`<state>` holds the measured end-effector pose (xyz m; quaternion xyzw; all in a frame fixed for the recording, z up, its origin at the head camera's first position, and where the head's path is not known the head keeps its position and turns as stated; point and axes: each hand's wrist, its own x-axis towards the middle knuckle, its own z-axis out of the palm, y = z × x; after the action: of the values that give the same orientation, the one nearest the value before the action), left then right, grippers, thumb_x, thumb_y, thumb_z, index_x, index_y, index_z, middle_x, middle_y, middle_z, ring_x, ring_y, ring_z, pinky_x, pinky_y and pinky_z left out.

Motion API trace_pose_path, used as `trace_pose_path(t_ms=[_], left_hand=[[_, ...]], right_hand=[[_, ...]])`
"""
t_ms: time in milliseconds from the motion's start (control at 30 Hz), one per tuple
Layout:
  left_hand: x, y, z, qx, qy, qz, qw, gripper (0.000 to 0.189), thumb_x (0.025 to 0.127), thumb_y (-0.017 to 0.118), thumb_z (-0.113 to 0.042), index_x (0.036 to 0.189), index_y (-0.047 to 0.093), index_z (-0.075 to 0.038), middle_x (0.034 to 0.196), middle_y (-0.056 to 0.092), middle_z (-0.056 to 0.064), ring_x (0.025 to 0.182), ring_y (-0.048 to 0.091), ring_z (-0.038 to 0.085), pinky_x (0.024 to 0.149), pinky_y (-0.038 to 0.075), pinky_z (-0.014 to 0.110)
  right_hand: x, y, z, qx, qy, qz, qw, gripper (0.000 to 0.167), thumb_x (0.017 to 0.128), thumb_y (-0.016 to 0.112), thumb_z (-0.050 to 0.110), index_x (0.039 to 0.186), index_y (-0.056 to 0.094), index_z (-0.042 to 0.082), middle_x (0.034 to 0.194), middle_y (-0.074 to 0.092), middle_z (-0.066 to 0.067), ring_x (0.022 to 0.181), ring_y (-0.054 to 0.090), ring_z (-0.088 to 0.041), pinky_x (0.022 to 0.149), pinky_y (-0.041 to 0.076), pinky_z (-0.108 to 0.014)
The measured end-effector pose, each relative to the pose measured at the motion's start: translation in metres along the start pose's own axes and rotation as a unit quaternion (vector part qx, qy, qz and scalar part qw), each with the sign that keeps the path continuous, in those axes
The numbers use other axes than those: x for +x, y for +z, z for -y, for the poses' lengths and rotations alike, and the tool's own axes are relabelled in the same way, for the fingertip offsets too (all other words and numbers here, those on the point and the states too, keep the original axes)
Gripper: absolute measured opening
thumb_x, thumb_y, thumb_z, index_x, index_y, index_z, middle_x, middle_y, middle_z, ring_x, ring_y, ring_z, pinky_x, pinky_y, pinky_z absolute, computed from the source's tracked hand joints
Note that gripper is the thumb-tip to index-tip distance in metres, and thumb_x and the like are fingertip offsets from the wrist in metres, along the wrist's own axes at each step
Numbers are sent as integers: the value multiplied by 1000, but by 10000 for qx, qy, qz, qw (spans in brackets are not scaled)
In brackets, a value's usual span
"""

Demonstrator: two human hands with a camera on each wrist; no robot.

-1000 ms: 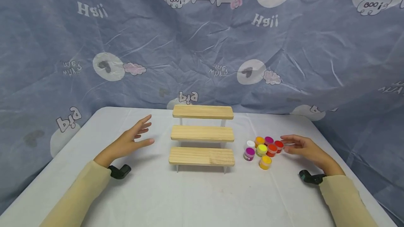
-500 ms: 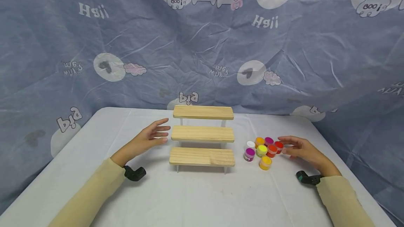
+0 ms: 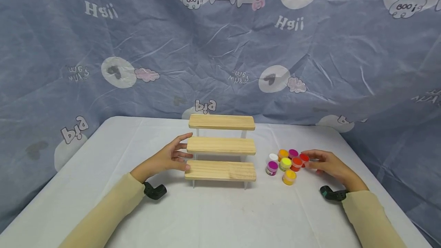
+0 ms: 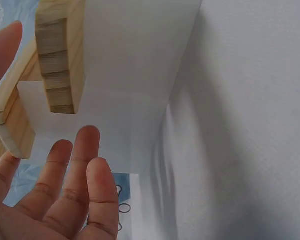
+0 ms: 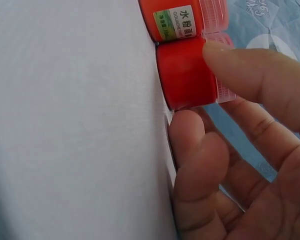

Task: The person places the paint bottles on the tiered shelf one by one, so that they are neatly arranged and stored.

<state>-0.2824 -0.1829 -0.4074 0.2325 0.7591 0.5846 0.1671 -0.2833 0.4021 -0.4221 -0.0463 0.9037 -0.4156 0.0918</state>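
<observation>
A three-step wooden display stand [image 3: 220, 146] on white supports stands in the middle of the table. At its left end is my left hand [image 3: 169, 158], fingers extended and spread. In the left wrist view the thumb [image 4: 4, 52] lies beside the lower plank [image 4: 60, 60], and one fingertip meets or nearly meets another plank's end. My right hand [image 3: 329, 165] is at the right edge of a cluster of small paint jars. It holds a red paint jar [image 5: 187, 72] between thumb and index finger, the thumb near its clear lid; the other fingers are bent below. That jar still stands on the cloth.
Beside the held jar are an orange-red jar [image 3: 296, 163], a yellow jar [image 3: 285, 163], a purple jar [image 3: 271, 167], a white jar [image 3: 273, 158] and several others. An orange-yellow jar [image 3: 289, 177] stands nearest the front. A patterned blue curtain [image 3: 220, 49] hangs behind the white-covered table [image 3: 220, 217].
My left hand has moved right, up to the stand's left end. My right hand has shifted slightly left, its fingers coming around the red paint jar. The stand and jars stay put.
</observation>
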Motion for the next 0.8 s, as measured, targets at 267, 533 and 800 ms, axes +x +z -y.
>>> trace_pose_path(t_ms=[267,533,800], left_hand=[[-2,2,3,194,31,0,9998,114,89,90,-11,175,16,-23,158,41,31,133,63,38,109,49,49],[-5,2,4,228,-56,126,9996,117,91,88,-12,176,8,-26,153,46,29,123,63,32,96,52,35],[-5,4,6,3,200,347,9992,117,93,84,-9,176,1,-21,146,55,34,119,67,33,94,56,33]], right_hand=[[0,2,-3,-12,78,-125,9999,60,102,77,25,146,56,-9,135,64,-23,102,57,-25,76,57,-31],[-3,-2,-7,429,69,-187,9989,58,102,76,25,143,53,-9,126,69,-14,98,62,-18,77,57,-33],[-5,-6,-2,1048,25,-179,9943,56,105,73,20,145,47,-10,117,71,-2,96,70,-16,78,59,-33]])
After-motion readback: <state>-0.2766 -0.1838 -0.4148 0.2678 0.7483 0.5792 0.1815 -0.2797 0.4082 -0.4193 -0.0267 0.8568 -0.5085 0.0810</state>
